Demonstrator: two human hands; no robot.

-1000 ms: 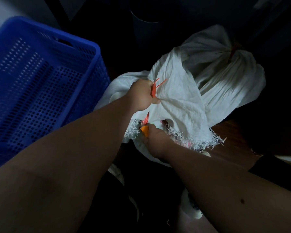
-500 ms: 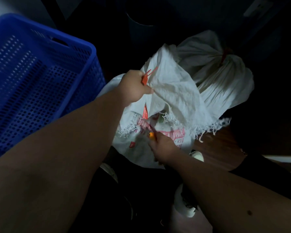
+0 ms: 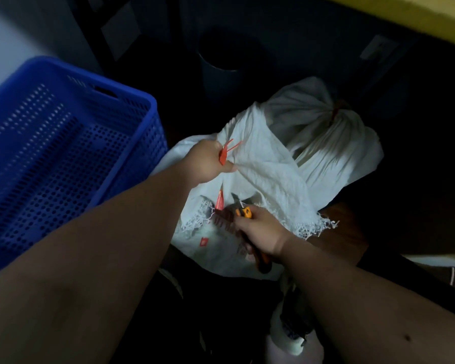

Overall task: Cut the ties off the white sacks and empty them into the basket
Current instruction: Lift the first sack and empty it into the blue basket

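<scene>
My left hand (image 3: pixel 208 164) grips the bunched neck of the near white sack (image 3: pixel 265 174), with a red tie (image 3: pixel 227 151) sticking out between its fingers. Just below, my right hand (image 3: pixel 260 235) holds an orange-handled cutter (image 3: pixel 244 212), its blade pointing up at the sack's frayed mouth. Another red strip (image 3: pixel 219 200) hangs beside the blade. Behind, at the right, a second white sack (image 3: pixel 334 151) stands tied shut with a red tie (image 3: pixel 335 114). The blue perforated basket (image 3: pixel 71 153) stands at the left, close to my left forearm.
A dark round bin (image 3: pixel 221 74) stands behind the sacks. Brown wooden floor (image 3: pixel 344 232) shows at the right. A white shoe (image 3: pixel 286 337) is at the bottom. A yellow-edged surface (image 3: pixel 418 14) runs across the top right corner.
My right hand has drawn back and down from the sack's mouth, so the cutter's blade and handle now show. My left hand keeps its grip on the sack's neck.
</scene>
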